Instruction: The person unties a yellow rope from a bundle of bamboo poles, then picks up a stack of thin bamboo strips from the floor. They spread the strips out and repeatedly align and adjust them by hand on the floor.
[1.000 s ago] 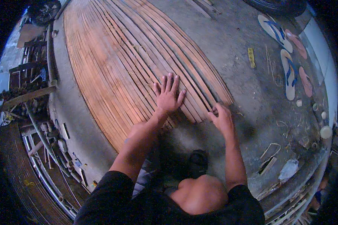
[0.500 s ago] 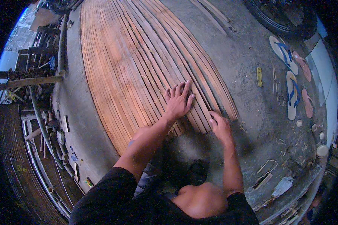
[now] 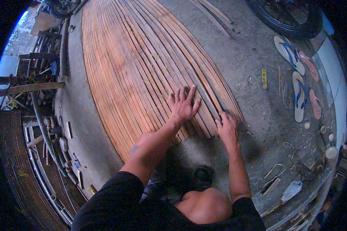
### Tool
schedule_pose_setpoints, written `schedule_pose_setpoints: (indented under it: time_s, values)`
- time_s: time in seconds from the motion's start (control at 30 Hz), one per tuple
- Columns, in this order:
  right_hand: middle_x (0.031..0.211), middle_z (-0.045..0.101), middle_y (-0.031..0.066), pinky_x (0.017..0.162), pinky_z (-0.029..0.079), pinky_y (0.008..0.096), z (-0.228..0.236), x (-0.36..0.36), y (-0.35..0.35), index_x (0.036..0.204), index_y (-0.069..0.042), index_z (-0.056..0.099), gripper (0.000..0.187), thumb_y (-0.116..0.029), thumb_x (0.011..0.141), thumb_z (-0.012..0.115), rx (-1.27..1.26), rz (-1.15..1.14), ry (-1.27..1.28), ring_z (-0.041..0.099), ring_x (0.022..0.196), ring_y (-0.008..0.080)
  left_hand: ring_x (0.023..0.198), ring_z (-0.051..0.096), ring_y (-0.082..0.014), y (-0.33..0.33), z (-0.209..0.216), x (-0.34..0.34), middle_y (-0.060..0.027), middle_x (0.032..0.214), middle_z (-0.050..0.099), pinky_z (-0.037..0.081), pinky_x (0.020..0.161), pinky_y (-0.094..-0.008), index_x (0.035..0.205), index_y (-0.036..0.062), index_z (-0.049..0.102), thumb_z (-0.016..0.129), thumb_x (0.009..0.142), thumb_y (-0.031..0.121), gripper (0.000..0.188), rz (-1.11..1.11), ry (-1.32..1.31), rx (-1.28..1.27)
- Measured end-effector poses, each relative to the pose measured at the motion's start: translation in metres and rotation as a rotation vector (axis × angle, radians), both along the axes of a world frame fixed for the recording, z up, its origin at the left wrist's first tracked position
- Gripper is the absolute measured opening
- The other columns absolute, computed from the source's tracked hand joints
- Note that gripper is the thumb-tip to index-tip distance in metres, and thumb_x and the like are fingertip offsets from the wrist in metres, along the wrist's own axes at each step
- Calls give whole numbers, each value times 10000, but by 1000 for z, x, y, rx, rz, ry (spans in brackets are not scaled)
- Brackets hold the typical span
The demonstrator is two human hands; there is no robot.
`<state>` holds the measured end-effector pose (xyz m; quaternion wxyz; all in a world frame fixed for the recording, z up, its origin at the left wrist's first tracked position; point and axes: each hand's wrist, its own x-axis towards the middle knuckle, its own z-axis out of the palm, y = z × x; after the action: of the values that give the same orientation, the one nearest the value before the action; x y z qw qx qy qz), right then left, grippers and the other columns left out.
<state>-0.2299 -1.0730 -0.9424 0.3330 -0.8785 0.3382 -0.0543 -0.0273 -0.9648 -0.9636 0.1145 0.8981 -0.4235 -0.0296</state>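
A: Where do the bamboo strips (image 3: 142,65) lie?

B: They lie flat on the concrete floor (image 3: 243,57), side by side in a wide fan that runs from the top of the head view down to the person's knees. The near ends of the strips finish just in front of the person.

A: What is the position of the left hand (image 3: 184,104)?

B: It lies palm down on the strips near their near ends, fingers spread and straight. The grip is fully open and encloses nothing; it only presses on the surface of the strips.

A: And the right hand (image 3: 227,127)?

B: It rests at the right-hand edge of the fan, on the near ends of the outermost strips. The fingers are bent downward over the strip ends. Whether the grip closes around a strip cannot be told from this view.

A: What else is in view?

B: Two pairs of sandals (image 3: 297,77) lie on the floor, well apart to the right. A tyre (image 3: 285,19) stands at the top right. Bamboo poles (image 3: 46,127) lie along the left.
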Motion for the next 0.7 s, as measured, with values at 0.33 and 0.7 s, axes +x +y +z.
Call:
schedule_pose_setpoints:
  time_s: [0.33, 0.7]
  values:
    - [1135, 675, 234, 911, 490, 509, -23, 12, -1, 1182, -29, 652, 256, -86, 938, 597, 53, 31, -148, 617, 1030, 443, 1543, 177, -330, -4, -7, 4, -69, 1677, 208, 57, 1224, -591, 1606, 164, 250, 312, 1046, 528, 671, -91, -4, 115]
    - [1149, 668, 209, 938, 483, 495, -10, 22, -11, 1154, -15, 676, 287, -150, 900, 673, 131, 0, 32, 603, 1085, 421, 1509, 274, -336, -9, -5, 9, -74, 1656, 265, 147, 1205, -599, 1577, 139, 304, 340, 1047, 425, 603, -240, -18, 74]
